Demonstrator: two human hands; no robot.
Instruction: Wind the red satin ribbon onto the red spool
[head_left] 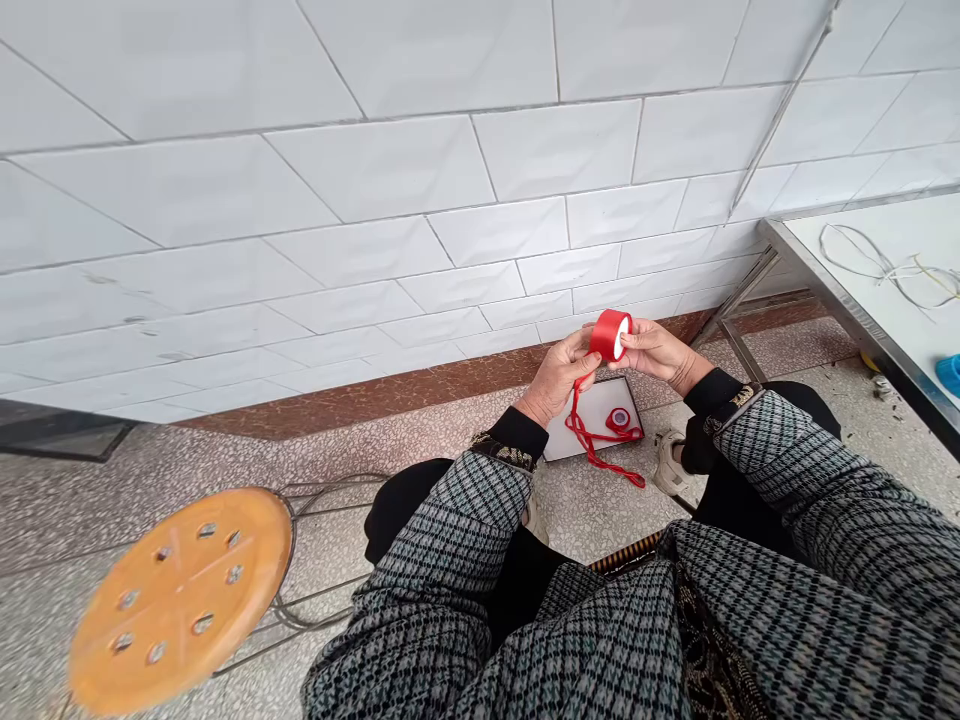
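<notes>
A roll of red ribbon [606,334] with a white core is held up between both hands, over a shallow white box [564,436]. My left hand [561,370] grips the roll from the left, its thumb low on the ribbon. On the right, my right hand [658,352] pinches the roll, thumb at the white core. From beneath my left hand a red cord [576,415] hangs down into the box. Its looped end lies over the box's edge on the floor. Inside the box sits a small red roll [619,418], next to the cord.
An orange round stool [184,600] with holes and metal legs stands at lower left. At right is a metal-edged table [847,235] bearing a white cable [892,270] and a blue object [949,374]. A white tiled wall [412,160] rises close in front.
</notes>
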